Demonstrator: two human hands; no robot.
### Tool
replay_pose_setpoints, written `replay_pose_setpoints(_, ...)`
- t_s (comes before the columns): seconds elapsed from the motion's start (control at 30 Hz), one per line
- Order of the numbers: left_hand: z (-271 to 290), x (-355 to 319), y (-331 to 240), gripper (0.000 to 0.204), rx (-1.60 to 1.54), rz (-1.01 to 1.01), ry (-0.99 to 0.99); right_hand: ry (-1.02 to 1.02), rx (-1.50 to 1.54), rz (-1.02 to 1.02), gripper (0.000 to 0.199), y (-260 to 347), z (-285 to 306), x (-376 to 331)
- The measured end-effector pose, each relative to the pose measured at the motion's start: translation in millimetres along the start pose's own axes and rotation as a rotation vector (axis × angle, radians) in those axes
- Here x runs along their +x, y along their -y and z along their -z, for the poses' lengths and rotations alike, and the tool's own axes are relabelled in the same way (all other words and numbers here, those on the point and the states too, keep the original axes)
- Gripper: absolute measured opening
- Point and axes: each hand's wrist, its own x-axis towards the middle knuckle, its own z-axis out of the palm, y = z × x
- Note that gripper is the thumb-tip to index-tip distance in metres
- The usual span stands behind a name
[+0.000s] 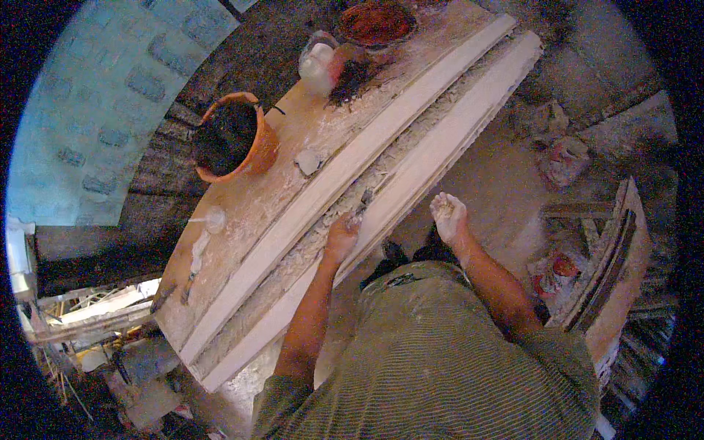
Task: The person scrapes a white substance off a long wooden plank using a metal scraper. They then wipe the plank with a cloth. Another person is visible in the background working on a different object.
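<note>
Two long pale strips (429, 150) run diagonally over a wooden board (286, 132), and rough crumbly material (378, 163) lies along the channel between them. My left hand (342, 238) rests at the nearer strip's edge, over the channel. Its fingers are curled, with a small dark piece (367, 196) at their tips; what they grip is unclear. To the right of the strips, my right hand (449, 218) is held off the board, coated in white powder. Its fingers curl around what looks like pale crumbs in the palm.
An orange clay pot (268, 147) with a dark inside stands on the board's far left. Beyond it are a clear plastic container (317, 70) and a reddish-brown bowl (378, 26). A pale lump (308, 161) lies near the strips. A curved wooden piece (612, 271) leans at right.
</note>
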Motion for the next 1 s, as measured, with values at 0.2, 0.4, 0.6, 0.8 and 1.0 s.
replay_pose_setpoints(0.2,-61,78,-63,0.052,-0.086,0.029,0.154,-0.037,0.1,-0.034,0.014,9,-3,10)
replay_pose_setpoints(0.4,-42,71,-48,0.052,0.177,-0.241,0.046,0.008,0.183,-0.029,0.017,19,5,37)
replay_pose_setpoints(0.6,41,24,-50,0.047,0.463,-0.109,0.385,-0.032,0.159,-0.008,0.017,63,34,62)
replay_pose_setpoints(0.8,-10,123,-126,0.045,0.407,-0.262,0.3,-0.049,0.126,-0.007,0.017,95,38,105)
replay_pose_setpoints(1.0,27,74,-95,0.048,0.526,-0.074,0.423,-0.069,0.172,-0.154,0.017,107,31,126)
